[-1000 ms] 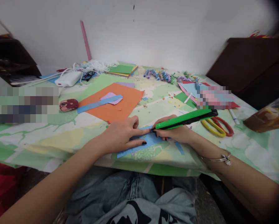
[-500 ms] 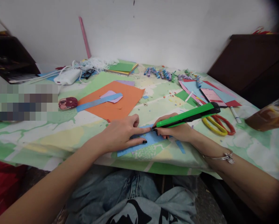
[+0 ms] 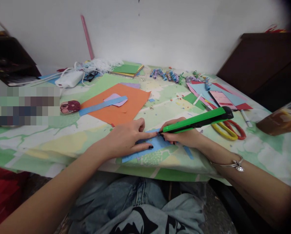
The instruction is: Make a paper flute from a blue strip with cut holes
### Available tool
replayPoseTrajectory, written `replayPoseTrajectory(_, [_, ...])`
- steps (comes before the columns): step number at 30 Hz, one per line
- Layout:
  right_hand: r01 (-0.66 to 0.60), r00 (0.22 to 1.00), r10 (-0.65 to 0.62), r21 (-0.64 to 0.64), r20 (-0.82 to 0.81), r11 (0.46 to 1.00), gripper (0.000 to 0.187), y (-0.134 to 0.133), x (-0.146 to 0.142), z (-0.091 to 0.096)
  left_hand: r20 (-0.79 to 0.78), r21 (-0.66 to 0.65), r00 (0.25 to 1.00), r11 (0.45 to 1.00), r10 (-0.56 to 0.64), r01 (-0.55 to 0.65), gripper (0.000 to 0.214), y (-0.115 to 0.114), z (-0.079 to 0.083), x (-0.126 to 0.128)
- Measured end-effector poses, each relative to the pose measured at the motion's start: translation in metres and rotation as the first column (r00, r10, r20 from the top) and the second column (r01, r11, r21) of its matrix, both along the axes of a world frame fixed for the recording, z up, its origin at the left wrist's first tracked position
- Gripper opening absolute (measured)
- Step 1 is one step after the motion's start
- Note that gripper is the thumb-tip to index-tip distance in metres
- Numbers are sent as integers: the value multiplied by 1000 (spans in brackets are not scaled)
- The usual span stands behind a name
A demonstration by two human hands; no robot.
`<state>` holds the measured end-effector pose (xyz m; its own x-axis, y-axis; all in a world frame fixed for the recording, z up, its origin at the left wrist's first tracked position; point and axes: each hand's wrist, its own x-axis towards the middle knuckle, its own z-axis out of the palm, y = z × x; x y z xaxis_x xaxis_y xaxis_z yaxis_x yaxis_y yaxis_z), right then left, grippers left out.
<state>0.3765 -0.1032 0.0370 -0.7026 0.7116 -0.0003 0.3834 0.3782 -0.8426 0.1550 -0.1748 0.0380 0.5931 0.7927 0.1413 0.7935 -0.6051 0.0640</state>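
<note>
My left hand [image 3: 126,138] lies on a strip of blue paper [image 3: 157,146], thumb and one finger stretched out apart and pressing the paper to the table. In my right hand [image 3: 178,133] is a green utility knife [image 3: 196,121] with black ends, gripped low near its tip and slanting up to the right. That tip meets the paper beside my left fingertip; the blade itself is too small or hidden to make out. A narrow blue paper strip [image 3: 188,152] sticks out below my right hand. Behind my right wrist lie scissors [image 3: 224,130] with yellow and red handles.
Orange paper [image 3: 135,97] with a blue strip lies ahead on the left, near a dark red patterned case [image 3: 70,106]. Curled paper pieces [image 3: 172,76] line the back. At right are a phone [image 3: 222,99], a pen [image 3: 246,118] and a cup of brown drink [image 3: 279,120].
The knife's far end has shifted slightly to the right. Both hands stay in nearly the same place on the blue paper.
</note>
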Motion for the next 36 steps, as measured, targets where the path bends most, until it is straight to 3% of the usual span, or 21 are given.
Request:
replayPoseTrajectory(17, [36, 999, -36, -8, 16, 999, 9, -3, -3, 4, -13, 16, 1000, 1000, 25, -25, 43, -2, 0, 1])
replayPoseTrajectory(22, [-21, 999, 25, 168, -20, 986, 11, -2, 0, 4, -22, 24, 980, 980, 197, -197, 43, -20, 3, 20])
replayPoseTrajectory(25, [-39, 998, 46, 138, -52, 990, 11, 1, 2, 2, -2, -44, 971, 970, 240, -239, 48, -31, 4, 34])
replayPoseTrajectory(28, [-44, 998, 45, 33, -52, 999, 12, 3, 2, 1, 44, -70, 979, 978, 199, -196, 54, -35, 4, 36])
replayPoseTrajectory(31, [-50, 997, 48, -46, -58, 998, 11, 5, 1, 2, 78, -4, 994, 997, 81, -81, 64, -31, 2, 26])
replayPoseTrajectory(36, [-29, 999, 27, -49, -45, 998, 10, 5, -2, 4, 93, -48, 994, 997, -59, 63, 78, -28, -1, 10])
